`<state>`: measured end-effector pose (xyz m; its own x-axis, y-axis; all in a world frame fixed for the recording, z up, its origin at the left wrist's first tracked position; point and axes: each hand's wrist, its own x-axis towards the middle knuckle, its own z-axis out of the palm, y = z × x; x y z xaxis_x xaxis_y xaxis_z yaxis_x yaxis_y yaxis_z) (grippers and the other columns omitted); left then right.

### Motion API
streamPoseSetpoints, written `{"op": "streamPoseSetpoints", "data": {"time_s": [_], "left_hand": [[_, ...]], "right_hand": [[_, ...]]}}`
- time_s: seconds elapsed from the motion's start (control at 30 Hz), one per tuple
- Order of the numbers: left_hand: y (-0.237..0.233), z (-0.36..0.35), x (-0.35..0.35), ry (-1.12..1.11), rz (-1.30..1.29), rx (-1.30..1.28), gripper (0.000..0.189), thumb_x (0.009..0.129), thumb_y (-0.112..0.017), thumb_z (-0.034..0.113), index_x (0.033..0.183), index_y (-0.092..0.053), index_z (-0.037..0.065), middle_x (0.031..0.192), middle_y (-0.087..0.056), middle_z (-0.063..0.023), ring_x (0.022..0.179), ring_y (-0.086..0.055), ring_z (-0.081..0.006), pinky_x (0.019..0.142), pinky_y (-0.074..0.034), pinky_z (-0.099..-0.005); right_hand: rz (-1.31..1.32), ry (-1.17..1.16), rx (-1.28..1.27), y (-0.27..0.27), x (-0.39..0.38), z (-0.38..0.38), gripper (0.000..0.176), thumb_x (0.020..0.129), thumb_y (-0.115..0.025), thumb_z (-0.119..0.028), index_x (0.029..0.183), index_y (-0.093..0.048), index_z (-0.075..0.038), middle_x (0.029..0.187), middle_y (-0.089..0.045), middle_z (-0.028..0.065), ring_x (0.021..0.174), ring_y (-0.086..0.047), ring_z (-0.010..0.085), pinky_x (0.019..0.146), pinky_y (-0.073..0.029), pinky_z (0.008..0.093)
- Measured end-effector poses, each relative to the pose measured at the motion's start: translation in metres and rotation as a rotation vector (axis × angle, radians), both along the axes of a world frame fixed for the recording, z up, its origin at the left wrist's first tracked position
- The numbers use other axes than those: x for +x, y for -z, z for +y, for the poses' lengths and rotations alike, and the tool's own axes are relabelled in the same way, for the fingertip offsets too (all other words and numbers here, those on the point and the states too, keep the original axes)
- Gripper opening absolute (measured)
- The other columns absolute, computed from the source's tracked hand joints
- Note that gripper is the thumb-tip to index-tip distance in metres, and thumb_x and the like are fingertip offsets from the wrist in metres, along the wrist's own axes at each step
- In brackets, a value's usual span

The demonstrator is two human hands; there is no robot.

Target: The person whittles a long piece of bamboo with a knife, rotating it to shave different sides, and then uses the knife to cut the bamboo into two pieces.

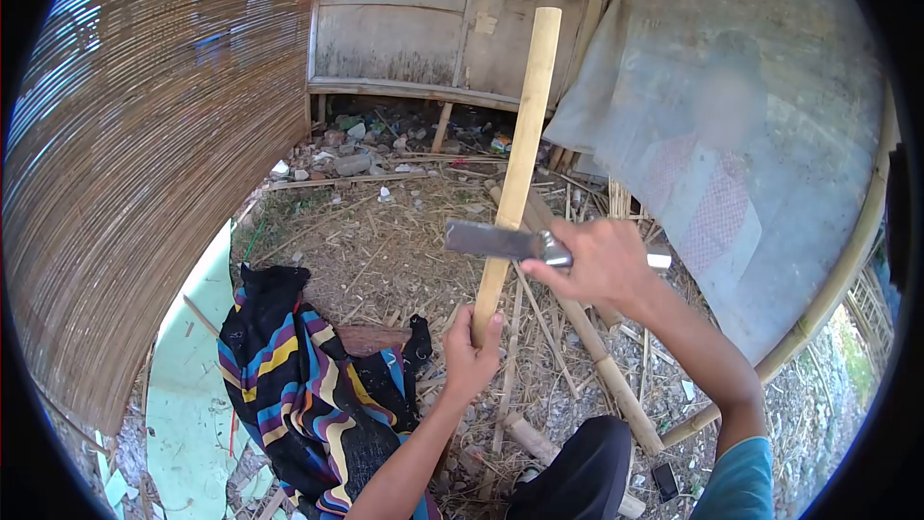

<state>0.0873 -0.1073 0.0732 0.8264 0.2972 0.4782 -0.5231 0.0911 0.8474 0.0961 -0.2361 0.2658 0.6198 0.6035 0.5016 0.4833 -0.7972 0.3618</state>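
My left hand (pixel 472 354) is closed around the lower end of a long, pale bamboo strip (pixel 525 135), which stands nearly upright and leans slightly right at its top. My right hand (pixel 606 258) grips the metal handle of a cleaver-like blade (pixel 491 240). The flat, dark blade points left and crosses in front of the strip's middle, above my left hand. Whether blade and strip touch, I cannot tell.
A striped cloth (pixel 308 395) lies at lower left, beside a pale green sheet (pixel 183 376). Bamboo poles (pixel 616 385) lie on the littered ground. A woven screen (pixel 164 135) stands left, a translucent sheet (pixel 808 183) right, with a person visible there. A dark phone-like object (pixel 665 481) lies low right.
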Motion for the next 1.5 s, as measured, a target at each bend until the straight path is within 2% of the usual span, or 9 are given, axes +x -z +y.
{"op": "streamPoseSetpoints", "data": {"time_s": [0.13, 0.23, 0.57, 0.63, 0.9, 1.03, 1.2, 1.4, 1.5], "left_hand": [[-0.004, 0.006, -0.002, -0.005, 0.008, 0.075, 0.019, 0.083, -0.062, 0.012, 0.096, -0.056, -0.002, 0.072, -0.063, -0.0079, 0.061, -0.056, -0.0095, 0.055, -0.043, -0.0258], [0.002, 0.008, 0.002, -0.070, -0.112, 0.158, 0.018, 0.086, -0.060, 0.013, 0.095, -0.055, -0.002, 0.070, -0.059, -0.0008, 0.058, -0.048, -0.0019, 0.049, -0.037, -0.0189], [0.017, 0.015, 0.010, 0.073, 0.044, 0.074, 0.015, 0.089, -0.058, 0.015, 0.090, -0.053, 0.001, 0.062, -0.052, 0.0024, 0.051, -0.047, -0.0024, 0.045, -0.037, -0.0182], [0.005, 0.016, 0.003, 0.205, 0.134, -0.126, 0.018, 0.088, -0.059, 0.018, 0.086, -0.057, 0.000, 0.061, -0.051, 0.0036, 0.054, -0.036, -0.0021, 0.047, -0.028, -0.0197], [0.005, 0.017, -0.001, 0.278, 0.030, -0.142, 0.007, 0.085, -0.061, 0.006, 0.087, -0.060, 0.000, 0.063, -0.056, 0.0031, 0.051, -0.049, -0.0023, 0.044, -0.037, -0.0195], [-0.007, 0.026, -0.001, 0.123, 0.046, 0.001, 0.011, 0.086, -0.061, 0.009, 0.083, -0.058, -0.001, 0.066, -0.058, -0.0020, 0.052, -0.051, -0.0044, 0.046, -0.042, -0.0196], [-0.025, 0.051, -0.001, 0.059, -0.011, -0.216, 0.020, 0.090, -0.058, 0.018, 0.098, -0.055, 0.000, 0.063, -0.049, 0.0023, 0.050, -0.044, -0.0038, 0.044, -0.035, -0.0193], [-0.068, 0.073, 0.008, -0.092, -0.534, -0.313, 0.025, 0.097, -0.041, 0.026, 0.099, -0.044, 0.002, 0.073, -0.036, -0.0012, 0.066, -0.036, -0.0088, 0.059, -0.033, -0.0227], [-0.070, 0.070, 0.023, 0.078, -0.367, -0.417, 0.024, 0.098, -0.040, 0.028, 0.097, -0.045, 0.004, 0.077, -0.039, -0.0014, 0.075, -0.039, -0.0112, 0.069, -0.036, -0.0268]], "right_hand": [[0.142, -0.037, -0.077, 0.047, -0.007, 0.002, 0.064, 0.078, -0.048, -0.067, 0.081, -0.062, -0.005, 0.047, -0.055, 0.0122, 0.044, -0.059, 0.0292, 0.040, -0.046, 0.0389], [0.144, -0.032, 0.012, 0.061, -0.007, 0.002, 0.061, 0.073, -0.055, -0.067, 0.075, -0.058, -0.006, 0.048, -0.055, 0.0091, 0.044, -0.059, 0.0281, 0.041, -0.046, 0.0386], [-0.026, -0.104, 0.158, 0.037, 0.002, -0.015, 0.060, 0.074, -0.055, -0.066, 0.078, -0.060, -0.006, 0.049, -0.056, 0.0106, 0.047, -0.060, 0.0273, 0.042, -0.047, 0.0376], [0.020, -0.105, 0.136, 0.034, -0.005, -0.011, 0.061, 0.075, -0.055, -0.066, 0.077, -0.059, -0.006, 0.050, -0.057, 0.0096, 0.045, -0.060, 0.0266, 0.041, -0.047, 0.0360], [0.170, -0.135, 0.091, 0.076, -0.020, -0.006, 0.059, 0.075, -0.056, -0.064, 0.080, -0.059, -0.005, 0.051, -0.057, 0.0087, 0.043, -0.059, 0.0261, 0.039, -0.046, 0.0349], [0.204, -0.124, 0.489, 0.105, -0.022, -0.017, 0.052, 0.078, -0.060, -0.054, 0.085, -0.060, -0.003, 0.051, -0.056, 0.0111, 0.048, -0.059, 0.0293, 0.045, -0.047, 0.0368], [0.535, 0.011, 1.094, 0.187, -0.006, -0.034, 0.039, 0.084, -0.056, -0.038, 0.090, -0.061, 0.001, 0.052, -0.051, 0.0169, 0.049, -0.055, 0.0328, 0.052, -0.043, 0.0374], [0.626, 0.126, 0.987, 0.232, -0.021, -0.040, 0.037, 0.085, -0.055, -0.036, 0.085, -0.062, 0.000, 0.055, -0.053, 0.0176, 0.055, -0.057, 0.0362, 0.056, -0.045, 0.0409], [0.609, 0.120, 1.013, 0.235, -0.025, -0.039, 0.036, 0.084, -0.056, -0.036, 0.084, -0.061, 0.000, 0.055, -0.053, 0.0170, 0.056, -0.057, 0.0371, 0.057, -0.045, 0.0416]]}}
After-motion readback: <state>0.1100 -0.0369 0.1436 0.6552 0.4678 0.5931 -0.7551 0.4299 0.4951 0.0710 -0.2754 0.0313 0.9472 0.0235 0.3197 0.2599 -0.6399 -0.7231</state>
